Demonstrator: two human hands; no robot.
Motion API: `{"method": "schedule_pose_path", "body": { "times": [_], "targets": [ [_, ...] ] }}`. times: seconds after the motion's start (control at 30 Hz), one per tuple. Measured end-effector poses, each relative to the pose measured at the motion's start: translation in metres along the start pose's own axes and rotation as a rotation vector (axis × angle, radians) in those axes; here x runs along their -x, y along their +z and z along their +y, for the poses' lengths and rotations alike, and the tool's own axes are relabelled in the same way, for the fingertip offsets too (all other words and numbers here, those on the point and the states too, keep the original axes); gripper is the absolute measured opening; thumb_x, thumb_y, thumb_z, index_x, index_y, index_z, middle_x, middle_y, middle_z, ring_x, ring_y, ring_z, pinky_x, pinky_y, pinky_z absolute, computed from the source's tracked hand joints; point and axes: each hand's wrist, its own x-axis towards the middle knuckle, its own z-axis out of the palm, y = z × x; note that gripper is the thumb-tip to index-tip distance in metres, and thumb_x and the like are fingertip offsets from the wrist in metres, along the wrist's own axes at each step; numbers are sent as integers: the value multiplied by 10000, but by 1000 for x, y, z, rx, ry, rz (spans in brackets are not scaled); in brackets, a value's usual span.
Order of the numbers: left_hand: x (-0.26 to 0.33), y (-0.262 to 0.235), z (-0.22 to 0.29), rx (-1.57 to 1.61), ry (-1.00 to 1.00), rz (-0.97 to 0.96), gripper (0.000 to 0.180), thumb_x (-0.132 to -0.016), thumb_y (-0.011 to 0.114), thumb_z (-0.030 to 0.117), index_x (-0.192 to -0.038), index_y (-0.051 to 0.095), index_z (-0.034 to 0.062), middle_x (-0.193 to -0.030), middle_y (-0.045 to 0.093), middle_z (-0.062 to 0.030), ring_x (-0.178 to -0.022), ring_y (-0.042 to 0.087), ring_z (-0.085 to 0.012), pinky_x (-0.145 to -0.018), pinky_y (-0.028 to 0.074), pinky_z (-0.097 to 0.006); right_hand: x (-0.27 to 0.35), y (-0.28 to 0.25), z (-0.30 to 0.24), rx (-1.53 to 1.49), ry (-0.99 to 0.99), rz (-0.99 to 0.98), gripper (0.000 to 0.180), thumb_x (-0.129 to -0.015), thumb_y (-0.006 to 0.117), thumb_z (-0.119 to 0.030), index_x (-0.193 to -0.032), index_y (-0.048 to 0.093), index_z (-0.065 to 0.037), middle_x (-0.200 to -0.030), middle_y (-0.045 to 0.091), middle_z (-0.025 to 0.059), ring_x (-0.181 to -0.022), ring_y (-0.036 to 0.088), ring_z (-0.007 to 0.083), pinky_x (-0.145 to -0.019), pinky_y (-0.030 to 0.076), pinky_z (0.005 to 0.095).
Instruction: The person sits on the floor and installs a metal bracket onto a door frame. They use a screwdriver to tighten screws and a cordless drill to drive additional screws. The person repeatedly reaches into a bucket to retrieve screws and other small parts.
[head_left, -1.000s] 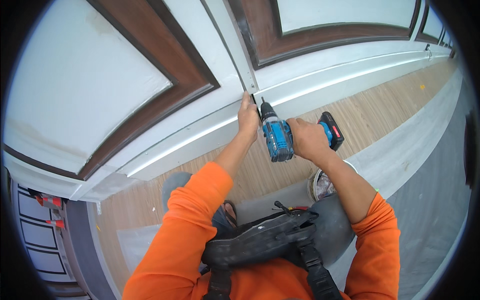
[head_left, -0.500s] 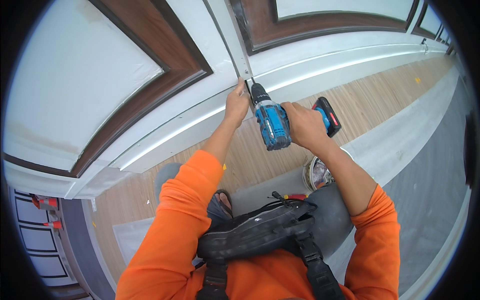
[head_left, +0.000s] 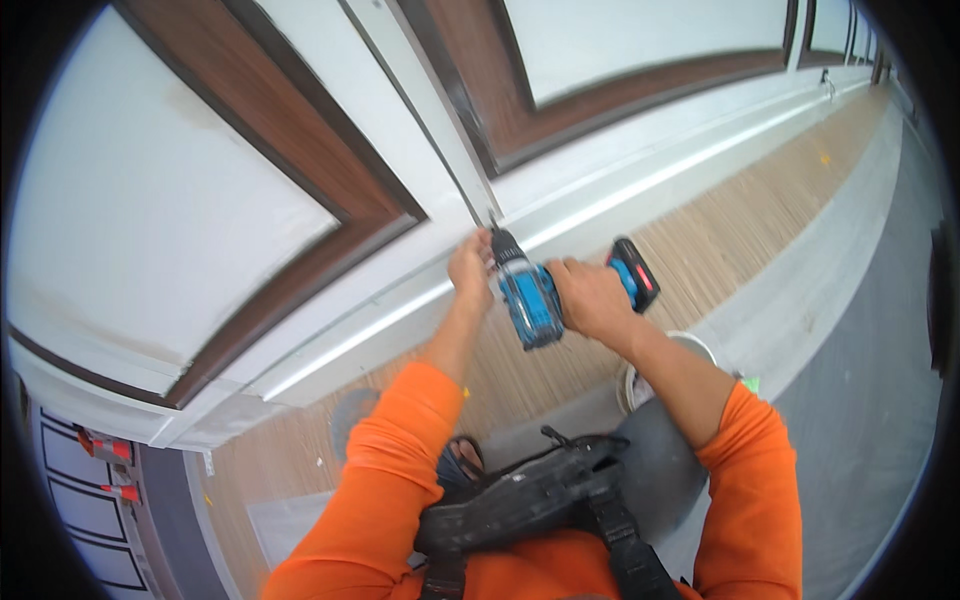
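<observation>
Fingers of the right hand (head_left: 590,298) are wrapped tight around the grip of a blue cordless drill (head_left: 530,300), clamped on it, with the black and red battery pack (head_left: 633,273) jutting out past the knuckles toward the right. Seen from the head camera, the drill lies nearly level, its black chuck and bit aimed up and to the left, the tip touching the white frame (head_left: 600,195) at the foot of the narrow dark seam between two brown-trimmed panels (head_left: 330,160). Just beside the chuck, the left hand (head_left: 470,270) rests against the same white frame, its fingers bunched together near the bit; whether they pinch anything small cannot be told. Both forearms come up in orange sleeves (head_left: 400,450). Below the drill runs a wood-grain floor (head_left: 740,230), with a white bucket (head_left: 690,350) partly hidden behind the right forearm. A black tool pouch (head_left: 530,495) hangs at the person's front.
</observation>
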Motion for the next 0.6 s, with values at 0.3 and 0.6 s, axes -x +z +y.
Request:
{"method": "schedule_pose_path", "body": {
  "times": [0.3,0.6],
  "targets": [
    [4,8,10,-72,94,6,421,-1029,598,322,-1370,662,83,-1239,692,-56,-1002,602,-148,-833,494,-325,0,-13,-3,-67,21,-27,371,-782,740,-155,-1105,584,-58,-921,688,174,-802,710,395,-685,560,495],
    [12,4,1,-82,116,-95,494,-1062,511,226,-1524,497,52,-1540,533,-104,-1410,485,-237,-1148,366,-382,5,-12,-4,-61,40,-26,374,-779,746,-158,-1104,593,-55,-938,695,176,-820,716,393,-711,566,496]
  ]
}}
